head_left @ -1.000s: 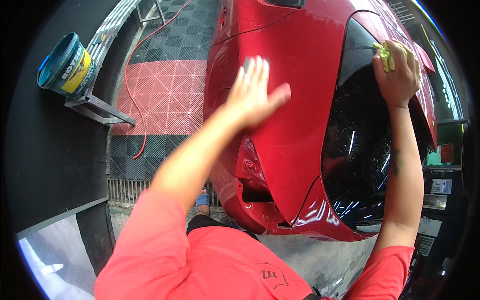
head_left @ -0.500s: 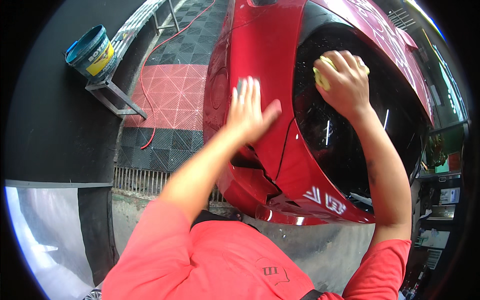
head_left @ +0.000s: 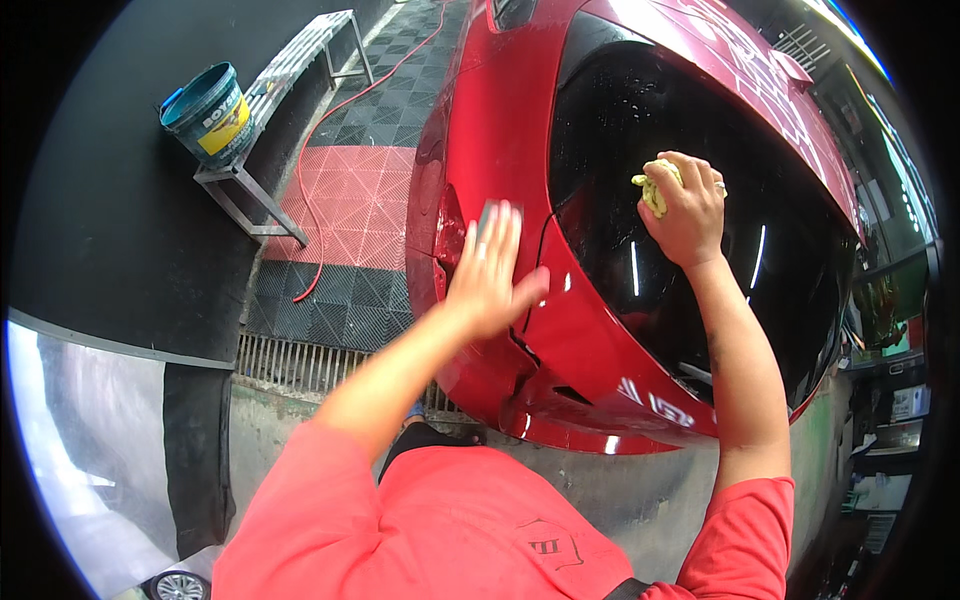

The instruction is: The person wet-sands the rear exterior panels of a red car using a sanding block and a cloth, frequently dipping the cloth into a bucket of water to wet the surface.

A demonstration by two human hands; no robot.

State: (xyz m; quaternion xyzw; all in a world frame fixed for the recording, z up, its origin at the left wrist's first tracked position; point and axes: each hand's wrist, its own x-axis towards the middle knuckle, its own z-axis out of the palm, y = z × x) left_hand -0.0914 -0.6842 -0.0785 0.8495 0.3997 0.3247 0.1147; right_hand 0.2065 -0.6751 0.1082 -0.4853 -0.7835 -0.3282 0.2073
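Note:
My left hand (head_left: 487, 270) lies nearly flat on the red car's painted panel (head_left: 490, 130), fingers stretched forward and thumb out to the right, slightly smeared by motion. Under its fingertips shows a small flat grey pad (head_left: 488, 216). Its full shape is hidden. My right hand (head_left: 688, 212) is closed around a crumpled yellow-green cloth (head_left: 655, 190), held over the dark glass (head_left: 620, 120) of the car. Whether the cloth touches the glass cannot be told. Wet-looking specks and bright reflections lie on the glass.
On the left, a dark teal bucket (head_left: 208, 115) with a yellow label stands on a metal bench (head_left: 300, 50). A thin red hose (head_left: 318, 215) runs over grey and red floor tiles (head_left: 370, 200). A drain grate (head_left: 300, 358) lies nearer. Shelves with goods (head_left: 905, 410) line the far right.
My view has shifted, so the car sits further left and lower. Both hands appear lower in the picture. The grey pad stays under my left fingertips, and the cloth stays in my right hand.

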